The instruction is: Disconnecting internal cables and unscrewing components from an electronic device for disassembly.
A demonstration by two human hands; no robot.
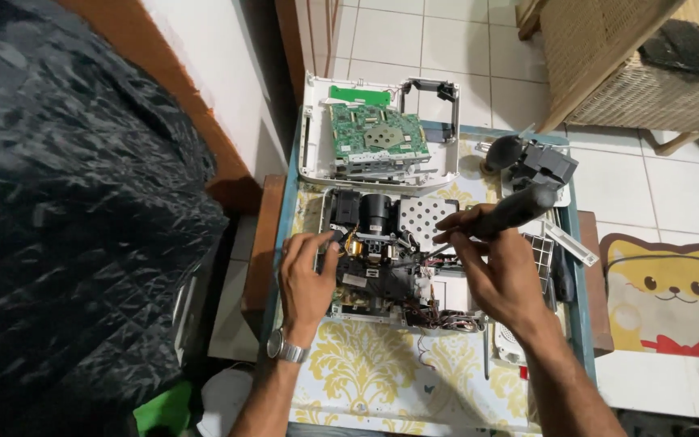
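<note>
An opened white projector body (pixel 386 259) lies on a small table, its black lens block (pixel 375 212) and dark inner parts exposed. My left hand (pixel 307 279) rests on the left side of the body, fingers on its edge. My right hand (pixel 499 271) grips a dark-handled screwdriver (pixel 511 212), whose thin shaft points left and down into the middle of the projector. A wristwatch (pixel 285 348) sits on my left wrist.
The projector's white top cover (pixel 378 133) with a green circuit board lies at the table's far end. A dark removed part (pixel 540 162) sits at the far right. The table has a yellow patterned cloth (pixel 374 368). A wicker chair (pixel 616 65) stands on the tiled floor; dark quilted fabric (pixel 66 210) fills the left.
</note>
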